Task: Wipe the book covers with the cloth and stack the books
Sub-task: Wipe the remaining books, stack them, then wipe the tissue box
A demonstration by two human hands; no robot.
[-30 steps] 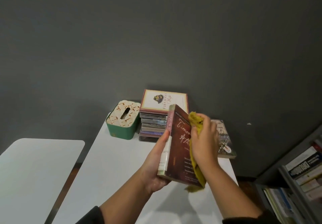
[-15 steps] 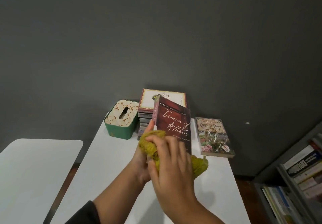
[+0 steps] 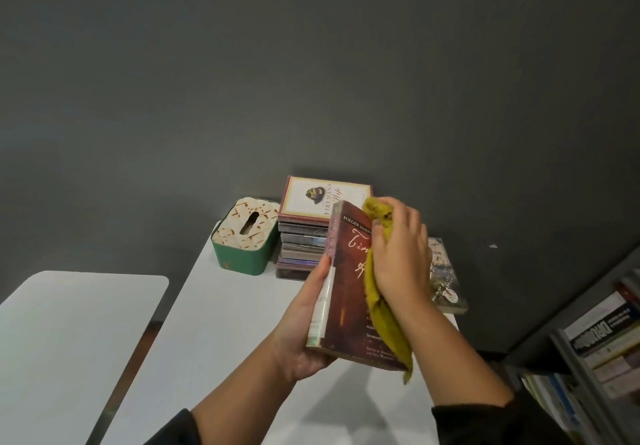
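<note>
- The Folger Shakespeare paperback is gripped by the left hand above the white table.
- The yellow cloth is pressed to its cover by the right hand.
- A stack of books is already built; one floral-cover book, apparently unstacked, lies beside it.

two hands, one cloth, one tissue box, two tables

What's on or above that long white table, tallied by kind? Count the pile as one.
Book stack: 1
Loose books: 2 (held maroon book, flowery book)
Yellow cloth: 1
Tissue box: 1
Total: 5
</note>
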